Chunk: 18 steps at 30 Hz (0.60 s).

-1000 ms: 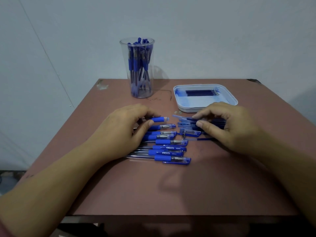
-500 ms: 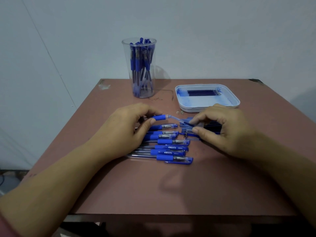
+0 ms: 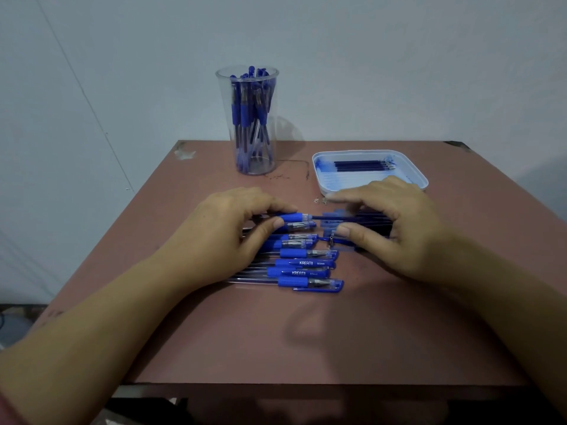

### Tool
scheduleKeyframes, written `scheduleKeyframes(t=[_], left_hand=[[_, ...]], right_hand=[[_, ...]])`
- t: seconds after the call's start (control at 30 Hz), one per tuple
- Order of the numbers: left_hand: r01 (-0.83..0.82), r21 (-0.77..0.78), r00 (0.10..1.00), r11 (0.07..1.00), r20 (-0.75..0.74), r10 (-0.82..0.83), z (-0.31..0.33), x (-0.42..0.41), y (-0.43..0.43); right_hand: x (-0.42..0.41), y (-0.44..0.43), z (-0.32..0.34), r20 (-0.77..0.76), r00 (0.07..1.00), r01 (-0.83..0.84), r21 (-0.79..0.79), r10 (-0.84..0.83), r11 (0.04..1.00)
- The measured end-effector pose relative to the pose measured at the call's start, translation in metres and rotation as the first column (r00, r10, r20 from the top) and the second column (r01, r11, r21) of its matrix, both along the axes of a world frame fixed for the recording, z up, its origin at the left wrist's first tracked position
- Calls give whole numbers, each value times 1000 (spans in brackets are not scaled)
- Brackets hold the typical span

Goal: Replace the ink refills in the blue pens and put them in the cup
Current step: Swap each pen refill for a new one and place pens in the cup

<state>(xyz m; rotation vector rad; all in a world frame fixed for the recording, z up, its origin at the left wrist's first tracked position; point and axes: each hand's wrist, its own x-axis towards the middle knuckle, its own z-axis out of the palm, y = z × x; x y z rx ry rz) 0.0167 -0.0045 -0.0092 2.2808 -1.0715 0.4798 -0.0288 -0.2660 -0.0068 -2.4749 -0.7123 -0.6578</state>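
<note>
Head view: left hand [image 3: 233,237] pinches blue pen barrel [image 3: 291,217] above pen row [image 3: 303,263] mid-table [image 3: 306,332]. Clear cup [image 3: 247,124] of pens stands behind. Ink refill [image 3: 340,218] runs from barrel into curled right hand [image 3: 399,228], which grips it. White refill tray [image 3: 420,179] just behind.

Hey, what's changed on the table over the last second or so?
The right hand edged left toward the top pen, and a thin dark refill now runs from that pen's tip under its fingers; whether it grips the refill is hidden. The left hand still pinches the pen. Cup, tray and the other pens unmoved.
</note>
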Motion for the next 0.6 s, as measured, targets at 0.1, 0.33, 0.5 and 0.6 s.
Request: scheduleKeyframes(t=[0.1,0.33,0.5,0.6], left_hand=[[-25,-11,1000,1000,9,25,0,0,1],[-10,-12,1000,1000,-7,10,-1,-2,0],[-28,-28,1000,999,0,28,0,-1,0],[-25,-27,1000,999,-9,25,0,-2,-1]], right_hand=[[-5,-8,3,-14,998,65,28,-65,997],[-1,3,0,-14,1000,11,-2,-11,1000],[-6,1,1,-32,999,16,2,-16,1000],[-5,0,2,-23,999,39,62,-38,997]])
